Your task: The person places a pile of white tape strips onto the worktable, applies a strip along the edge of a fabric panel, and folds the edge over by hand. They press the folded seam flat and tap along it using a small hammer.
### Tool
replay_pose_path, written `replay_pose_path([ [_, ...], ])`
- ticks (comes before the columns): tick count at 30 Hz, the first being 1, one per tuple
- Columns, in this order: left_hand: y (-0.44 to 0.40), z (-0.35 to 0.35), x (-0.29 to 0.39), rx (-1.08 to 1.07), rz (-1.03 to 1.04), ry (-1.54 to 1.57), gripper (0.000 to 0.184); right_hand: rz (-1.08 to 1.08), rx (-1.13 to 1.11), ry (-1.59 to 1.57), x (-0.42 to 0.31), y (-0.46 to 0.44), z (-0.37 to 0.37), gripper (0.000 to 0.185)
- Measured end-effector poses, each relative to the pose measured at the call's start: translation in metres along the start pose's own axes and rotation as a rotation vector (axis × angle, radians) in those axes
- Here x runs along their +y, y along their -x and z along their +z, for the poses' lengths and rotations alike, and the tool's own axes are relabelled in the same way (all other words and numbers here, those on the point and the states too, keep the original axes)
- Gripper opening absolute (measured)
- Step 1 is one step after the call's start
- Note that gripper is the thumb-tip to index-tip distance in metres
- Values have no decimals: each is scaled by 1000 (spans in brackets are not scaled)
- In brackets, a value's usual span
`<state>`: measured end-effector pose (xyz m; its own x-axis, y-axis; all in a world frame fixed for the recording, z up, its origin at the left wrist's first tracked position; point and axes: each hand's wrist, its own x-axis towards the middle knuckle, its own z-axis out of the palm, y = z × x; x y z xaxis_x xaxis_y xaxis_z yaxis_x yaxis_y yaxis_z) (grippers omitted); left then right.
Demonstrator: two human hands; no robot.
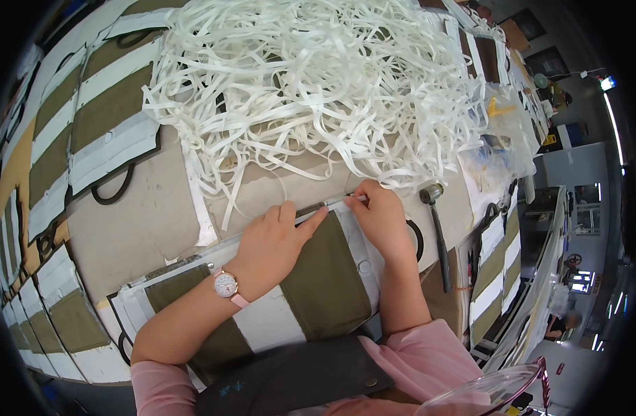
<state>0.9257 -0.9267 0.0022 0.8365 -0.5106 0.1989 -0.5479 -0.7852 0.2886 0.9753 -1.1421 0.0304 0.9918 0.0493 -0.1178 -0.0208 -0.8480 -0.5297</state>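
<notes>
A flat green-and-white striped fabric bag (325, 281) with a dark handle loop lies in front of me. My left hand (269, 239) rests on its upper edge, fingers stretched out and the index fingertip near the white trim. Close beside it, my right hand (380, 215) has thumb and index finger pinched together at the same edge. Whatever sits between those fingertips is hidden. A hammer (439, 236) with a dark handle lies to the right of my right hand. Beyond both hands rises a large tangled pile of white straps (318, 90).
More striped bags (113, 104) lie at the left, and another stack of striped bags (495, 267) is at the right. A clear plastic bag (505, 152) sits beside the strap pile. Far right, a person (559, 324) is in the background.
</notes>
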Motion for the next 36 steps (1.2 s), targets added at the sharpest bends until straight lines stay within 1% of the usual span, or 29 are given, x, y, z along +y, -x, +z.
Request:
replay_pose_path([
  [4,-6,-7,14,-100,-51,-91,52,-2,79,32,6,4,-2,15],
  [7,-11,11,20,73,124,-118,51,-70,184,134,11,8,4,14],
  [10,-10,17,16,109,170,-61,51,-75,216,157,12,7,9,13],
  [13,-13,12,12,111,151,28,52,-75,224,153,12,7,10,12],
  [16,-14,11,12,95,145,21,56,-56,221,150,11,7,9,12],
  [19,-15,13,12,89,138,28,54,-58,217,126,13,7,10,12],
  [22,-17,16,12,84,112,36,53,-75,213,166,8,7,9,11],
  [25,-29,10,19,43,60,86,54,-108,290,255,14,6,15,7],
  [27,-36,16,22,23,39,75,55,-127,338,219,16,11,11,4],
  [28,-39,17,23,14,28,69,55,-138,363,201,17,14,9,5],
  [29,-39,18,23,12,30,63,56,-193,346,195,19,19,6,8],
  [31,-39,18,22,4,30,54,56,-298,307,181,22,30,3,15],
  [34,-40,18,23,-4,22,41,58,-437,320,224,30,35,5,27],
  [36,-40,18,23,-9,23,31,58,-456,311,257,33,35,6,33],
])
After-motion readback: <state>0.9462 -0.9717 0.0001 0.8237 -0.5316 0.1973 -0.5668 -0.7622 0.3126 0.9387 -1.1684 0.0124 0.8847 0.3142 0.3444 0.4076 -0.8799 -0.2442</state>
